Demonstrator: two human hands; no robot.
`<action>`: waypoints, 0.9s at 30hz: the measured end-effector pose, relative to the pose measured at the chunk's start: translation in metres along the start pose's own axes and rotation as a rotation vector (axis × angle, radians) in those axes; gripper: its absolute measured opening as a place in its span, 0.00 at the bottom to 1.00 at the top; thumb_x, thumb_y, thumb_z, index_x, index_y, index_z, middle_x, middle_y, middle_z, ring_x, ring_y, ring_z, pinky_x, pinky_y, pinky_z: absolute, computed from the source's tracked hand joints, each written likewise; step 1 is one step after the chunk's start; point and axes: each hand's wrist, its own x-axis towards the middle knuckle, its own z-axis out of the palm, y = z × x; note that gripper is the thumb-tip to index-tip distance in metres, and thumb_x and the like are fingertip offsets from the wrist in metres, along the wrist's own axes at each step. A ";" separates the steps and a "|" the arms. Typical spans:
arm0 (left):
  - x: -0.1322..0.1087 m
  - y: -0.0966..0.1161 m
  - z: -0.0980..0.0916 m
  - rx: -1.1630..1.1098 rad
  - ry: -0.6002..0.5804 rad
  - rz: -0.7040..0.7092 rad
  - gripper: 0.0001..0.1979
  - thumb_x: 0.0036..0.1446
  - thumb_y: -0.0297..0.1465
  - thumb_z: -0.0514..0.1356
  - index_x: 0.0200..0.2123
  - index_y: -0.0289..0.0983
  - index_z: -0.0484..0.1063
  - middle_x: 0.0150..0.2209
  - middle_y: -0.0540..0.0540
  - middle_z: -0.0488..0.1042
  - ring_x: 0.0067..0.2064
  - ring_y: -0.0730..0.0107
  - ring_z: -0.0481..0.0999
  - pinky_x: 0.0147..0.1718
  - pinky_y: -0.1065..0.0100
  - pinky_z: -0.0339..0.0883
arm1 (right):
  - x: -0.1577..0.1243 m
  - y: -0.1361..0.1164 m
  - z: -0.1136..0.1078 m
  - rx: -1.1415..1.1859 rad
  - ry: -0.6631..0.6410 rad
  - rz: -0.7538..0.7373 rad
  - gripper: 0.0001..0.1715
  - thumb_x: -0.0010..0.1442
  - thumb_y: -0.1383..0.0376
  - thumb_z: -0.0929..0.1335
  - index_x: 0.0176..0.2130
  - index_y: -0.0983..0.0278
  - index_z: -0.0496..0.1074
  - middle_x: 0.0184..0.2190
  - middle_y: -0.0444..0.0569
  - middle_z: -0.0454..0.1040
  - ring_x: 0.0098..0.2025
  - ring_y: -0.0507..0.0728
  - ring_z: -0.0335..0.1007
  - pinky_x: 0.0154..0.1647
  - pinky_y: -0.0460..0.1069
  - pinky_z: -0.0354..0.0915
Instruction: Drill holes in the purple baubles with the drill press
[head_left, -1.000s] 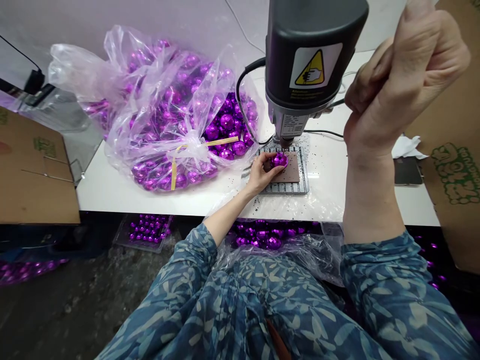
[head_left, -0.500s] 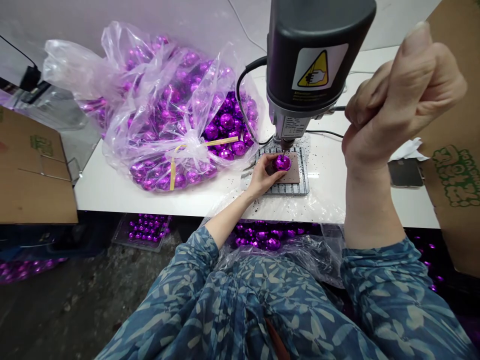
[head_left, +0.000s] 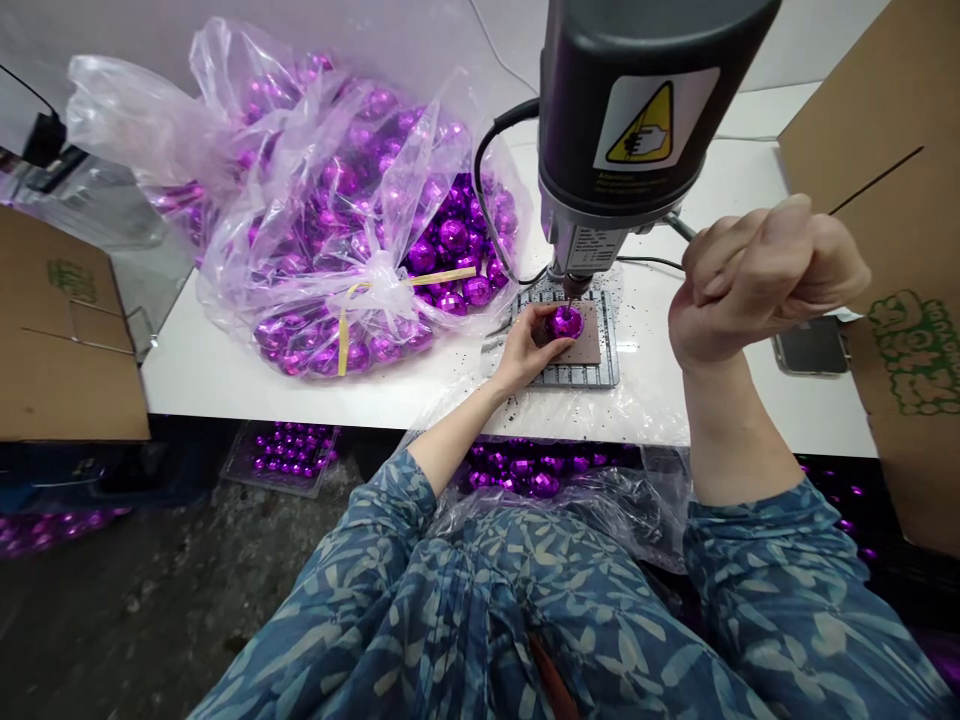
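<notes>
My left hand (head_left: 531, 348) grips a shiny purple faceted ball (head_left: 565, 322) between thumb and fingers. The ball rests on a small brown board (head_left: 586, 350) over the slotted metal base (head_left: 606, 372) of a bench drill press (head_left: 626, 110). Right above the ball is the drill bit (head_left: 569, 300); whether it has entered the ball I cannot tell. To the right of the motor housing, my right hand (head_left: 761, 275) is closed around the end of the drill press's feed lever (head_left: 679, 226); the fingers hide most of the lever.
A clear plastic bag (head_left: 382, 285) full of purple balls lies at the left of the white table (head_left: 225, 390). More balls (head_left: 517, 468) sit in plastic at my lap. Cardboard boxes (head_left: 75, 370) flank the table. A phone (head_left: 812, 347) lies at right; dark shavings surround the base.
My right hand has come down and slightly left with the lever. My left hand still holds the ball in the same place under the bit. The view has shifted slightly.
</notes>
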 end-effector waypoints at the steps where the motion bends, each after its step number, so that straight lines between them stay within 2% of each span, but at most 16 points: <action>1: 0.000 0.000 0.000 -0.003 -0.002 -0.001 0.27 0.64 0.42 0.74 0.59 0.42 0.69 0.60 0.38 0.79 0.62 0.52 0.81 0.62 0.48 0.78 | -0.002 0.003 -0.003 -0.005 0.004 -0.019 0.50 0.60 0.48 0.76 0.26 0.65 0.33 0.15 0.40 0.27 0.13 0.43 0.31 0.14 0.49 0.31; 6: 0.001 0.001 0.000 -0.018 -0.007 0.009 0.27 0.64 0.43 0.75 0.59 0.42 0.70 0.59 0.38 0.79 0.61 0.52 0.81 0.63 0.48 0.77 | -0.011 0.015 -0.017 -0.008 -0.006 -0.100 0.49 0.61 0.48 0.74 0.24 0.65 0.34 0.11 0.38 0.29 0.11 0.43 0.28 0.13 0.48 0.31; 12: -0.001 0.001 0.000 -0.031 0.013 -0.030 0.27 0.62 0.41 0.76 0.58 0.42 0.70 0.60 0.38 0.78 0.62 0.53 0.80 0.64 0.48 0.76 | -0.022 0.012 -0.029 -0.018 -0.121 -0.098 0.49 0.62 0.51 0.74 0.20 0.67 0.35 0.09 0.38 0.35 0.11 0.43 0.34 0.13 0.46 0.38; 15: 0.000 -0.001 0.001 -0.043 0.020 -0.020 0.27 0.62 0.40 0.76 0.58 0.41 0.70 0.59 0.38 0.78 0.62 0.54 0.80 0.64 0.49 0.76 | -0.011 -0.002 -0.014 -0.034 -0.127 -0.038 0.48 0.65 0.48 0.73 0.20 0.68 0.38 0.10 0.38 0.36 0.11 0.41 0.36 0.14 0.45 0.37; 18: 0.002 -0.003 0.004 -0.058 0.026 0.011 0.27 0.62 0.40 0.76 0.58 0.41 0.69 0.58 0.38 0.79 0.60 0.55 0.82 0.61 0.50 0.78 | 0.017 -0.015 0.014 -0.058 -0.112 0.085 0.44 0.66 0.50 0.72 0.20 0.68 0.42 0.12 0.39 0.45 0.15 0.41 0.49 0.19 0.45 0.40; 19: 0.001 -0.003 0.005 -0.052 0.031 0.019 0.27 0.62 0.40 0.76 0.57 0.41 0.69 0.58 0.38 0.79 0.59 0.55 0.82 0.60 0.51 0.78 | 0.028 -0.017 0.023 -0.071 -0.126 0.144 0.44 0.63 0.47 0.73 0.20 0.67 0.43 0.13 0.39 0.47 0.15 0.41 0.51 0.20 0.45 0.40; 21: -0.005 0.002 0.003 -0.001 0.070 0.034 0.27 0.61 0.40 0.77 0.56 0.42 0.69 0.56 0.39 0.79 0.57 0.55 0.83 0.56 0.52 0.80 | 0.047 -0.016 0.037 -0.088 -0.147 0.276 0.43 0.50 0.40 0.75 0.20 0.65 0.48 0.13 0.37 0.44 0.14 0.42 0.49 0.20 0.46 0.38; 23: -0.020 0.015 -0.006 0.098 0.101 0.059 0.25 0.60 0.39 0.76 0.54 0.41 0.70 0.54 0.40 0.79 0.55 0.55 0.82 0.54 0.52 0.79 | 0.059 -0.010 0.042 -0.068 -0.131 0.344 0.43 0.41 0.36 0.74 0.21 0.63 0.51 0.14 0.36 0.39 0.13 0.43 0.46 0.19 0.47 0.33; 24: -0.031 0.025 -0.014 0.153 0.072 0.076 0.24 0.61 0.39 0.76 0.53 0.41 0.71 0.53 0.41 0.80 0.54 0.55 0.82 0.53 0.52 0.79 | 0.062 -0.006 0.042 -0.056 -0.114 0.358 0.43 0.40 0.34 0.74 0.21 0.63 0.52 0.14 0.36 0.38 0.13 0.43 0.45 0.18 0.48 0.32; 25: -0.042 0.036 -0.023 0.204 -0.007 0.096 0.22 0.61 0.40 0.76 0.52 0.40 0.72 0.51 0.41 0.80 0.53 0.55 0.82 0.53 0.51 0.79 | 0.063 -0.002 0.041 -0.049 -0.096 0.366 0.43 0.39 0.34 0.74 0.21 0.63 0.52 0.14 0.35 0.36 0.14 0.43 0.44 0.18 0.48 0.31; 27: -0.063 0.056 -0.046 0.278 -0.289 0.127 0.22 0.60 0.45 0.76 0.49 0.41 0.76 0.48 0.43 0.81 0.49 0.56 0.82 0.50 0.53 0.78 | 0.062 0.002 0.038 -0.064 -0.092 0.385 0.44 0.40 0.33 0.74 0.20 0.63 0.50 0.14 0.36 0.35 0.14 0.42 0.44 0.17 0.48 0.30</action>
